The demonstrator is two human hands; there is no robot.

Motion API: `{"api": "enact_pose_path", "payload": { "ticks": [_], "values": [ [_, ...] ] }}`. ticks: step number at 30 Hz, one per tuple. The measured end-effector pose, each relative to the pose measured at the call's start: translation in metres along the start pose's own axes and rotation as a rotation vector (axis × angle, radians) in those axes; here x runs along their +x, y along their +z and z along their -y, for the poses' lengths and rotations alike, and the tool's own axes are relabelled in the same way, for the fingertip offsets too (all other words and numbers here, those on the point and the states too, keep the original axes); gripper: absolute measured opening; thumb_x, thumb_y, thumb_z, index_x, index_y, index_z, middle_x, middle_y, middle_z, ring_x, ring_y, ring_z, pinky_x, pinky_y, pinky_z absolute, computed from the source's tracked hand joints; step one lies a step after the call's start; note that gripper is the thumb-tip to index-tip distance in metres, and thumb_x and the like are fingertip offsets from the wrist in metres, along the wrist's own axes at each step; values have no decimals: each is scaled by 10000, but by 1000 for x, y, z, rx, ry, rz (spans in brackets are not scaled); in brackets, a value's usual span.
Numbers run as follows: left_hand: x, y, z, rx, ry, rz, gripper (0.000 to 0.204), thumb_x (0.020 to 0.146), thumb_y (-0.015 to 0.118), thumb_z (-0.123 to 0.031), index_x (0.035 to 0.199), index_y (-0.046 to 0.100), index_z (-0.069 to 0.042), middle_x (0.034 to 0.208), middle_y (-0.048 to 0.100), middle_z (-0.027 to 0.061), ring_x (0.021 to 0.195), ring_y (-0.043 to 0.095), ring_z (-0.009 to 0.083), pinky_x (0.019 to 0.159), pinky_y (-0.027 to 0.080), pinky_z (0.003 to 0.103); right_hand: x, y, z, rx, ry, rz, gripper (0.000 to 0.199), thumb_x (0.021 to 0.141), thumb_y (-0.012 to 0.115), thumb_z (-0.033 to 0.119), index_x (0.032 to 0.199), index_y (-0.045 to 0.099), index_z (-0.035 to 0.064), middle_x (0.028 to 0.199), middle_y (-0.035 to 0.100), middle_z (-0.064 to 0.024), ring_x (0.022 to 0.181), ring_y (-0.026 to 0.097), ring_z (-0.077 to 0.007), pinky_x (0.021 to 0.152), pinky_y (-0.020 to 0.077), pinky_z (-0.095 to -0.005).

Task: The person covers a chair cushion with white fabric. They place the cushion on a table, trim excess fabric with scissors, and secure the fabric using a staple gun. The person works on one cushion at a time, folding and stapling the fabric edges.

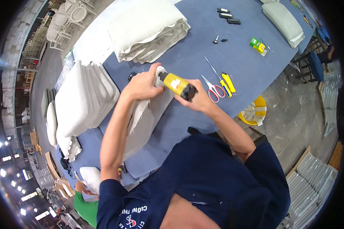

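My right hand (198, 95) is closed around a yellow-and-black staple gun (176, 83), its nose held against the near-white cloth at the top end of a pale cushion piece (151, 116). With bent fingers, my left hand (143, 86) grips that same end, thumb close to the tool's nose. A frayed cloth edge hangs below my left wrist. Right of my right hand lie red-handled scissors (216, 92), a screwdriver (225, 87) with a yellow and blue handle, and a yellow cutter knife (228, 83).
Folded pale fabric (149, 26) is piled at the far side of the blue-grey table (195, 49). A stack of cushions (84, 101) stands left. Farther right are a green-yellow box (258, 46) and a pale cushion (283, 23). A yellow basket (263, 105) sits below the table edge. Someone in green (86, 208) is lower left.
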State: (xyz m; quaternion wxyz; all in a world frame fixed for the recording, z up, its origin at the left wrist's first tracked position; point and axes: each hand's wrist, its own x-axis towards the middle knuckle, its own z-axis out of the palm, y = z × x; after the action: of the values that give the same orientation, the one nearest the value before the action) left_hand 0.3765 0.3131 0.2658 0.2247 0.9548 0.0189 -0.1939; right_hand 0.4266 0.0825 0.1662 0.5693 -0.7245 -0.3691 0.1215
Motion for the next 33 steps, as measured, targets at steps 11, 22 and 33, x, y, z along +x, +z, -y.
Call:
{"api": "enact_pose_path", "payload": {
  "ticks": [11,22,33],
  "values": [
    [64,133,-62,-418,462,304,332,890,680,-303,1150,742,-105,1133,785,130,1154,713,282,1094,500,404,-104,-151,-180,-640,598,10,555,909,751,331,1382,651,58,1096,775,-229,1005,758,-417,921,584,-509],
    [-104,30,17,-336,-86,-941,274,919,687,-236,869,712,33,755,698,107,766,655,167,757,523,345,-111,-177,-218,-338,194,-148,244,1048,595,132,1224,713,12,1115,769,-126,1001,733,-246,919,559,-365],
    [-267,207,-49,-539,-201,-1862,395,972,519,-249,639,462,-44,817,571,123,862,549,250,878,452,413,-128,71,-13,1206,901,382,979,1031,293,824,1697,206,112,1732,318,-168,1493,466,-404,1140,374,-706]
  ]
}}
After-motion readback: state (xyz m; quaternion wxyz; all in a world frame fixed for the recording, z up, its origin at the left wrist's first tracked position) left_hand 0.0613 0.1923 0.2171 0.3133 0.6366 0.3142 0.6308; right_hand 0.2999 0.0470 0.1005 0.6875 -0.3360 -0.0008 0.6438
